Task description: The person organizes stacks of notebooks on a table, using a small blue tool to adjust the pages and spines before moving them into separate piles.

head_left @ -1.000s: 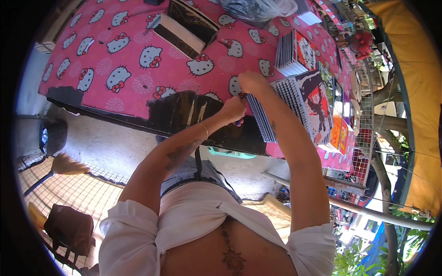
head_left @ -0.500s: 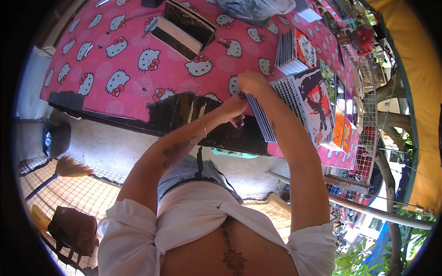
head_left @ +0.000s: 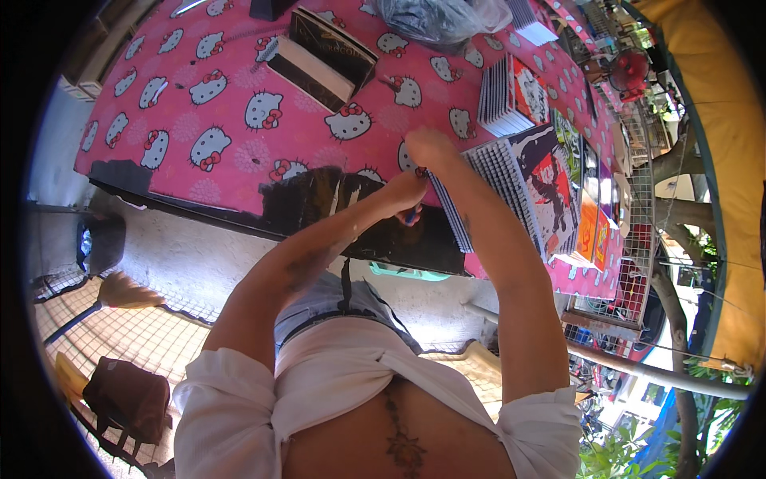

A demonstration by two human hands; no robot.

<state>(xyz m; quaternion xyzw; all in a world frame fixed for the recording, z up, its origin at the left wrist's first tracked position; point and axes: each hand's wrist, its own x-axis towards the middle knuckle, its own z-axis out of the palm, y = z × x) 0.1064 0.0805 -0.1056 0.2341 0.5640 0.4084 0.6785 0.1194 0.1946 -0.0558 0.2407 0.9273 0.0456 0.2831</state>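
Note:
My left hand (head_left: pixel 405 194) is closed around a small tool with a blue handle (head_left: pixel 412 215); only the handle end shows below the fingers. Just beyond it, my right hand (head_left: pixel 431 149) is bent into a closed grip at the far left corner of a stack of spiral-bound notebooks (head_left: pixel 549 188). What the right fingers pinch is hidden. The stack's coil edges face left, and its top cover is grey with a black and red picture. My right forearm crosses over part of the coils.
A second notebook stack (head_left: pixel 523 100) stands behind, with orange-covered notebooks (head_left: pixel 591 231) at the right. An open black box (head_left: pixel 323 68) and a grey plastic bag (head_left: pixel 439 20) lie farther back on the pink patterned tablecloth (head_left: pixel 307 148). The table's near edge (head_left: pixel 199 214) is black and worn.
Both hands stay close together at the notebook corner. My left wrist has turned slightly, and the blue handle has shifted a little. The table's view has moved slightly right and down.

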